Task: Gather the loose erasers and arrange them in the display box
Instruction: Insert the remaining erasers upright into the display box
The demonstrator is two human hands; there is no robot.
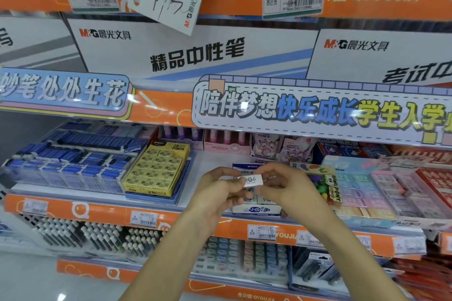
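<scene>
A small white eraser [252, 180] with blue print is held in the air between both hands, just above the white and blue display box [256, 210] on the shelf. My left hand [217, 193] pinches its left end. My right hand [286, 186] pinches its right end. Other white erasers [265, 199] stand inside the box, partly hidden behind my fingers. The back flap of the box [241, 166] shows above my hands.
A yellow box of 2B erasers [156, 171] stands to the left, beside trays of blue erasers [73, 161]. A colourful pack [325, 183] and pastel eraser boxes [367, 190] sit to the right. Pens fill the shelf below [97, 237]. An orange shelf edge [171, 217] runs in front.
</scene>
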